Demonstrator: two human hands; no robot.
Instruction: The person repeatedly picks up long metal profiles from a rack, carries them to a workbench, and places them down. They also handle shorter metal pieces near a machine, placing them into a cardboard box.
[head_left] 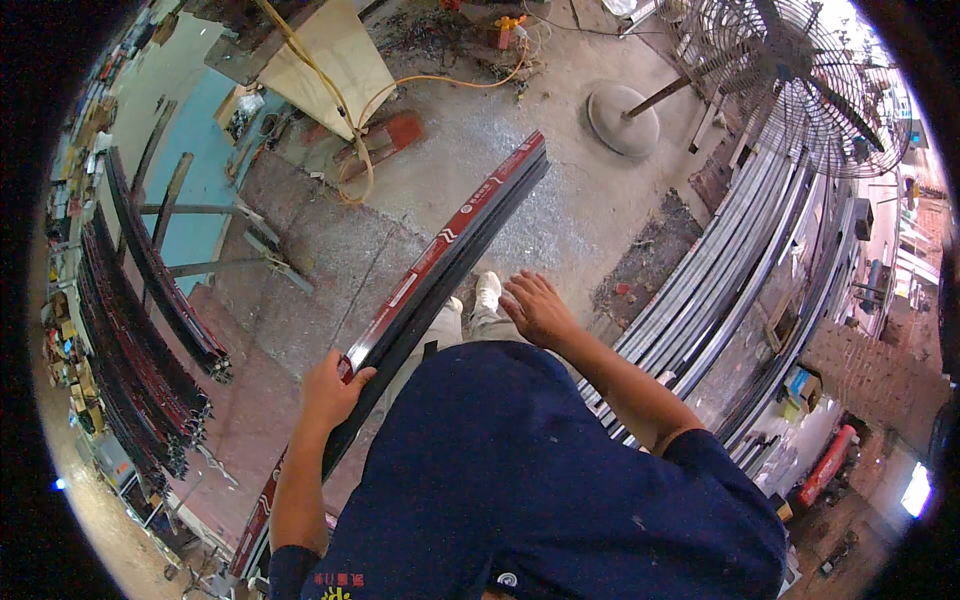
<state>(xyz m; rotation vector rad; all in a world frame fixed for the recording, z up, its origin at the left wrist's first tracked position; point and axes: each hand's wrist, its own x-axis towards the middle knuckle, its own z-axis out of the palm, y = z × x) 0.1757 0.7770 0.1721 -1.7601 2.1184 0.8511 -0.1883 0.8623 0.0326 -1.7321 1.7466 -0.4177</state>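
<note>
A long bundle of dark metal profiles [447, 240] with red-and-silver film along one face slants across my left side, from the lower left up to the middle of the view. My left hand [335, 392] is wrapped round it near my hip, thumb over the top face. My right hand [543, 310] hangs free in front of my right thigh, fingers apart and holding nothing. Below it are my light shoes on the floor.
Stacked dark profiles [140, 350] lie on a rack at the left. Long silver profiles [690, 290] lie at the right. A large caged fan [790, 70] on a round base [622, 118] stands ahead. A yellow hose [450, 80] crosses the floor near a tan board [330, 65].
</note>
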